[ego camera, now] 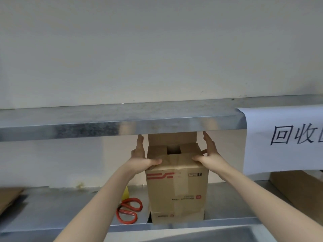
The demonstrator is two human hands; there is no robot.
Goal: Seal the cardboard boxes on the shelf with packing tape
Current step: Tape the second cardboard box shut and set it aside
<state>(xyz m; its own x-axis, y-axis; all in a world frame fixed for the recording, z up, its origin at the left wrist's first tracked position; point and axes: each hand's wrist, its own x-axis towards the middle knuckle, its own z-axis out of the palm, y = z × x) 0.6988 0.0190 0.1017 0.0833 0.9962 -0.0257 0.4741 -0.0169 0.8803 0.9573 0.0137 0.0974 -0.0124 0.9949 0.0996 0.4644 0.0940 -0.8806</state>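
Observation:
A brown cardboard box [177, 189] with red markings stands upright on the lower metal shelf [70, 206]. Its back flap sticks up under the upper shelf, and a square gap shows between the folded top flaps. My left hand [142, 158] lies along the box's left top edge, fingers straight, thumb pressing the near flap. My right hand [208, 152] mirrors it on the right side, thumb on the flap. No tape roll is in view.
Red-handled scissors [129, 210] lie on the shelf left of the box, a yellow object [125, 193] behind them. The upper steel shelf [104, 124] hangs low over the box. A white paper sign [283, 138] hangs at right, over another cardboard box [297, 187]. Flat cardboard [8, 196] lies far left.

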